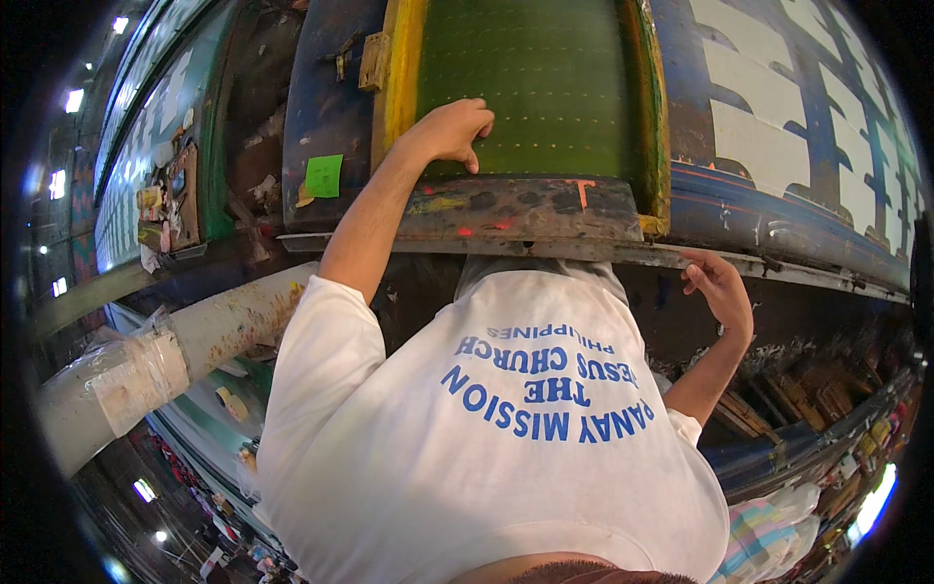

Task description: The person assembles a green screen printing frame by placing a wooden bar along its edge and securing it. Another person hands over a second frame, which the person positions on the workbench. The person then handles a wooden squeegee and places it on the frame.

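Ahead of me lies a screen-printing frame with yellow, paint-stained wooden sides and a green mesh. My left hand is over the mesh's near left corner. Its fingers are bent, the thumb stands apart from them, and I see nothing held. A dark, paint-smeared bar with an orange mark runs along the frame's near side. My right hand is by the table's metal edge rail, right of the frame. Its fingers are loosely bent and partly spread, with nothing visible in them.
White cut-out shapes lie on the blue table to the right. A green paper note sits left of the frame. A thick, tape-wrapped pipe is at my left. Shelves with wooden pieces stand at my lower right.
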Tool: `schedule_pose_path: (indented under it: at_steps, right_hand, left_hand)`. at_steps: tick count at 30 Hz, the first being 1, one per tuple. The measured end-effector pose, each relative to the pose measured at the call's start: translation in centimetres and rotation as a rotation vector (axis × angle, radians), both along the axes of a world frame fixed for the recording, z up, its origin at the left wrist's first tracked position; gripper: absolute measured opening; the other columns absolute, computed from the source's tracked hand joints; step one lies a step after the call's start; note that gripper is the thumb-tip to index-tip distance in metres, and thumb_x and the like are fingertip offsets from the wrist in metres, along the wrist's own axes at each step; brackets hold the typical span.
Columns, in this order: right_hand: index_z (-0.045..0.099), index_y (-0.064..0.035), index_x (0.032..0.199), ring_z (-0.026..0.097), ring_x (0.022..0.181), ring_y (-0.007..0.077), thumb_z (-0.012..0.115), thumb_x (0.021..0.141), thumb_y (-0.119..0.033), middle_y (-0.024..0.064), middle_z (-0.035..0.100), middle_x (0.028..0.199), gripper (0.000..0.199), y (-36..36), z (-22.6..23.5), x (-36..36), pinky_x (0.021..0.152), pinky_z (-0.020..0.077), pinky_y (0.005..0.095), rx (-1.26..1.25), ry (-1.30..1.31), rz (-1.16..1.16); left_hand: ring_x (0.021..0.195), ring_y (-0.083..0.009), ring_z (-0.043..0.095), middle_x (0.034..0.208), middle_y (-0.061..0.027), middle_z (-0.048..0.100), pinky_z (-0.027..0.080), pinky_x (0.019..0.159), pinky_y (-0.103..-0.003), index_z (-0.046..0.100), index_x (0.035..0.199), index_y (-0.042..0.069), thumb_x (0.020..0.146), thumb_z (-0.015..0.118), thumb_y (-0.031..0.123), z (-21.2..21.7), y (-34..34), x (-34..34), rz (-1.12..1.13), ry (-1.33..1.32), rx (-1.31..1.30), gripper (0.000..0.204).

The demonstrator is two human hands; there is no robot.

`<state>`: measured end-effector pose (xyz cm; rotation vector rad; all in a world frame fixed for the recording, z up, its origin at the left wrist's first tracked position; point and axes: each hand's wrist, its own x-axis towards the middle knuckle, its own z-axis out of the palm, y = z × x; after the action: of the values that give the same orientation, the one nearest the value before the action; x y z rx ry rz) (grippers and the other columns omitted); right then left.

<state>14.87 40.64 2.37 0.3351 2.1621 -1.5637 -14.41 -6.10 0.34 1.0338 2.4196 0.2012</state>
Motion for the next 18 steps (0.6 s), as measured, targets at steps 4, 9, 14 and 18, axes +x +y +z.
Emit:
schedule_pose_path:
  at_steps: [4,9,14,18]
  right_hand:
    - [0.071,0.0005,0.133,0.068,0.082,0.0143,0.070,0.107,-0.030,0.0065,0.074,0.093,0.041,-1.2,0.5,-2.5,0.073,0.0595,0.0329,-0.003,0.016,0.041]
    - [0.071,0.0014,0.130,0.064,0.076,0.0111,0.071,0.107,-0.030,0.0038,0.071,0.090,0.040,-2.9,0.7,-5.1,0.069,0.0569,0.0301,-0.062,0.042,0.074]
    - [0.075,-0.0001,0.121,0.060,0.070,0.0081,0.072,0.106,-0.026,0.0014,0.066,0.082,0.030,-5.4,2.2,-8.4,0.064,0.0538,0.0298,-0.030,0.132,0.073]
    - [0.075,0.0001,0.108,0.061,0.069,0.0139,0.074,0.103,-0.021,0.0057,0.068,0.080,0.022,-8.5,2.9,-11.6,0.063,0.0508,0.0339,0.099,0.325,0.142]
  left_hand:
    - [0.103,-0.0330,0.065,0.105,-0.0098,0.061,0.054,0.085,-0.046,0.062,0.102,0.005,0.060,0.102,0.028,0.1,3.1,-1.5,-0.108,0.004,0.013,0.062]
    - [0.103,-0.0334,0.070,0.108,-0.0127,0.072,0.056,0.088,-0.046,0.069,0.107,0.004,0.079,0.092,0.024,-0.9,6.9,-2.2,-0.043,-0.029,0.201,0.042]
    - [0.101,-0.0319,0.071,0.109,-0.0142,0.074,0.056,0.086,-0.045,0.072,0.112,0.004,0.101,0.070,0.021,-1.8,6.9,-0.1,0.097,-0.043,0.521,0.020]
    - [0.093,-0.0287,0.071,0.103,-0.0133,0.073,0.055,0.085,-0.043,0.072,0.112,0.003,0.107,0.062,0.020,-0.4,3.9,0.5,0.153,-0.111,0.425,0.020]
